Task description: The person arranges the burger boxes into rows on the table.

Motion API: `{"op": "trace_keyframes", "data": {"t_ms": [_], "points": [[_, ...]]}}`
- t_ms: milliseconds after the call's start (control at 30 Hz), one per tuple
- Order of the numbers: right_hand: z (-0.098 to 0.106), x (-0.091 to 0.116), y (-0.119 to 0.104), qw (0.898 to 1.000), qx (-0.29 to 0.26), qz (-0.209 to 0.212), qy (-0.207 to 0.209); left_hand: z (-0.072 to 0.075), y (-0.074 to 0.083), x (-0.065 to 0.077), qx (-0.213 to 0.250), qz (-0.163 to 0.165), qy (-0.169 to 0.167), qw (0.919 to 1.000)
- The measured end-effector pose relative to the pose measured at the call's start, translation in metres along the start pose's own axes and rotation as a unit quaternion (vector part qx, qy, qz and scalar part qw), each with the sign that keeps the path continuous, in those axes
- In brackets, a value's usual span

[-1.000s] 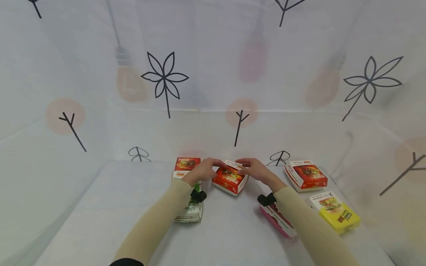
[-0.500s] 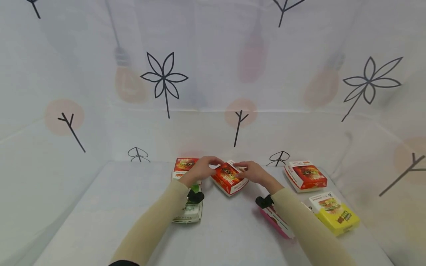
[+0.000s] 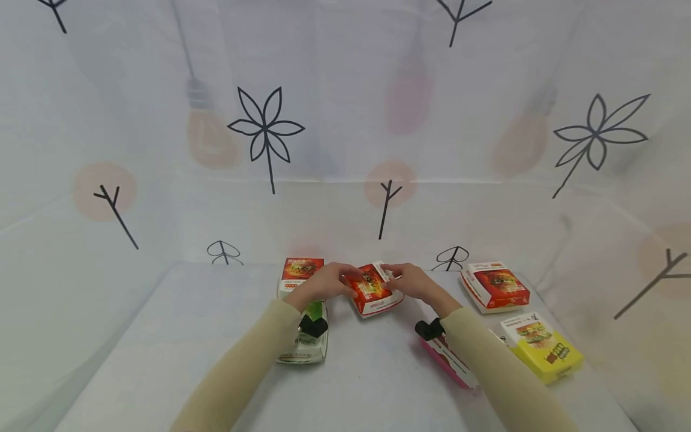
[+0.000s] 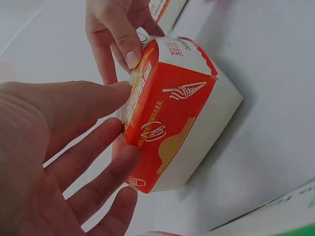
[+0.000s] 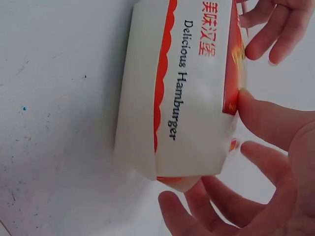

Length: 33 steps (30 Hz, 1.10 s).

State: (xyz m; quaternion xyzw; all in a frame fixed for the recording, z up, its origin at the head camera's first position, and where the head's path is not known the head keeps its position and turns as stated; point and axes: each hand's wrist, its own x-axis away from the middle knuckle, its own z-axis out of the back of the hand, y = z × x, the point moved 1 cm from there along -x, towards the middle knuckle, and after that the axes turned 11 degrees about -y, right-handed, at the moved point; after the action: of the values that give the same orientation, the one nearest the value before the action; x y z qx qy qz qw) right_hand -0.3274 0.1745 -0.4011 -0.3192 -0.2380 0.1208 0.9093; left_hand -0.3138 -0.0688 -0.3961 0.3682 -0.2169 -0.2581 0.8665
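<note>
A red-and-white hamburger box (image 3: 372, 288) sits at the back middle of the table between both hands, one corner toward me. My left hand (image 3: 323, 283) is at its left side. In the left wrist view those fingers are spread and nearly straight, with thumb and fingertips at the edge of the red lid (image 4: 172, 93). My right hand (image 3: 414, 282) holds the box by its right corner. The right wrist view has its thumb against the lid's edge and the other fingers around the corner of the white side printed "Delicious Hamburger" (image 5: 179, 83).
Left of the held box stand another red-and-white box (image 3: 301, 269) and a green-and-white box (image 3: 306, 349), both partly covered by the left arm. A pink-and-white box (image 3: 447, 363) lies under the right forearm. Farther right are a red box (image 3: 502, 288) and a yellow box (image 3: 550, 354).
The hamburger box has turned clockwise between the hands, its near corner swinging left. My left hand has shifted slightly left and toward me; my right hand stays near the same corner.
</note>
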Motion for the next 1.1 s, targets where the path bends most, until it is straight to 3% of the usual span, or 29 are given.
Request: {"op": "trace_keyframes", "data": {"t_ms": [133, 333, 533, 767, 1100], "points": [[-0.001, 0.003, -0.003, 1.0, 0.0, 0.007, -0.009, -0.001, 0.001, 0.003, 0.012, 0.006, 0.0, 0.9999], [-0.003, 0.004, -0.002, 0.998, -0.027, 0.051, -0.041, -0.005, 0.001, 0.003, 0.034, 0.009, -0.007, 0.9994], [0.003, 0.005, 0.004, 0.996, -0.012, 0.072, -0.059, -0.007, 0.0, 0.0, 0.031, 0.008, -0.004, 0.9995], [0.011, 0.01, 0.013, 0.992, -0.03, 0.085, -0.088, -0.007, -0.001, -0.004, 0.01, 0.022, 0.019, 0.9995], [0.017, 0.014, 0.016, 0.992, -0.022, 0.085, -0.092, -0.006, -0.005, -0.006, 0.03, 0.017, 0.068, 0.9971]]}}
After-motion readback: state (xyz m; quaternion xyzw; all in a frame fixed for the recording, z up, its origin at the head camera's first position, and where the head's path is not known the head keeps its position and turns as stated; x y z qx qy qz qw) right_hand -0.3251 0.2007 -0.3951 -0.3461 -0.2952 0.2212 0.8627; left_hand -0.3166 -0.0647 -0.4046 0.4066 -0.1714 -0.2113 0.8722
